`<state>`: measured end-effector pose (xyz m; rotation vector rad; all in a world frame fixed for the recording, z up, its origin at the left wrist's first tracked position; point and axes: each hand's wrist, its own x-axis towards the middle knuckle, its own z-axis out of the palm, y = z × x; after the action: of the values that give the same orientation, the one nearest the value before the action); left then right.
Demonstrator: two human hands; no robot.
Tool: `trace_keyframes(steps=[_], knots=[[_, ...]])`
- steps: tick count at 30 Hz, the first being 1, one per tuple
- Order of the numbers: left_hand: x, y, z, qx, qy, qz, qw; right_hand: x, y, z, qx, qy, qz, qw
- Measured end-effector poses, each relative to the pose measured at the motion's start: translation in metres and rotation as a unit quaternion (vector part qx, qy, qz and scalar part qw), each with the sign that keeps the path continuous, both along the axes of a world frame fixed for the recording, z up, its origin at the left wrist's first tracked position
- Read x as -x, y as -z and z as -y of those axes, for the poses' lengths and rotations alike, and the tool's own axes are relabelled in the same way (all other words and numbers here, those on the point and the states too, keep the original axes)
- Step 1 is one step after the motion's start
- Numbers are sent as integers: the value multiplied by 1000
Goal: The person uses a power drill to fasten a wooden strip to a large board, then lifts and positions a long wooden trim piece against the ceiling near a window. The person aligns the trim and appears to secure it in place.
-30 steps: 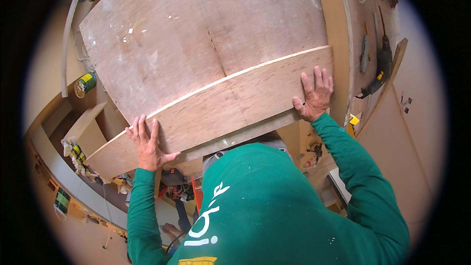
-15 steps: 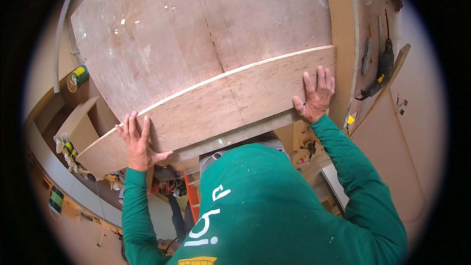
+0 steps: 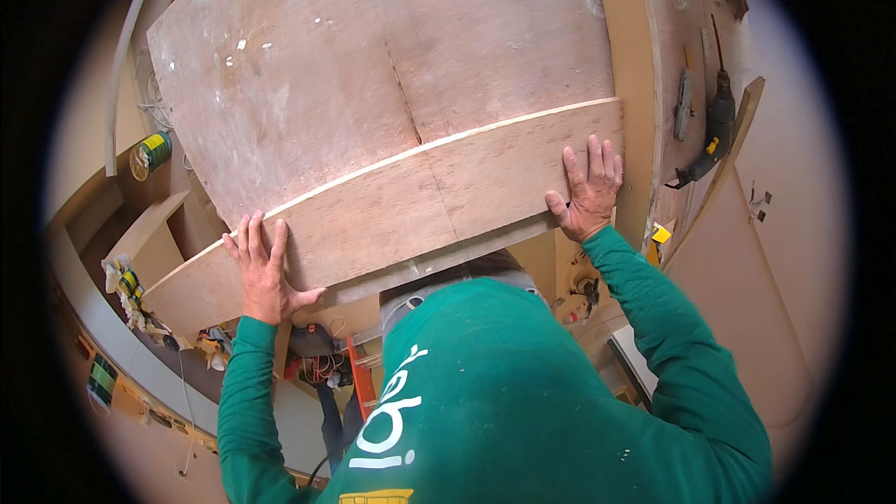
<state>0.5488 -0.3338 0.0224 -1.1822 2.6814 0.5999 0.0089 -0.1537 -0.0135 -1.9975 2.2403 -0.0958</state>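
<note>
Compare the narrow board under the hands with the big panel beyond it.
Size: the narrow board is a long strip, the big panel far broader. Surface: the board looks cleaner, the panel scuffed and flecked with white. Colour: the board is tan, the panel a pinker brown. Both look like flat wood.

Hands [image 3: 266,282] [image 3: 590,201] partly hide the narrow board [image 3: 392,205]; the view's top edge crops the panel [image 3: 317,84].
</note>
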Motion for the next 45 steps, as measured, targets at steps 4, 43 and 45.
trace_keyframes(steps=[4,43,45], knots=[[-2,0,-10,-5,2,8,1000,0,-1,-7,-2,-5,-2,1000],[2,2,8,-1,14,19,1000,31,-6,29,27,-61,-16,998],[3,2,8,-2,12,18,1000,32,-5,28,25,-62,-18,998]])
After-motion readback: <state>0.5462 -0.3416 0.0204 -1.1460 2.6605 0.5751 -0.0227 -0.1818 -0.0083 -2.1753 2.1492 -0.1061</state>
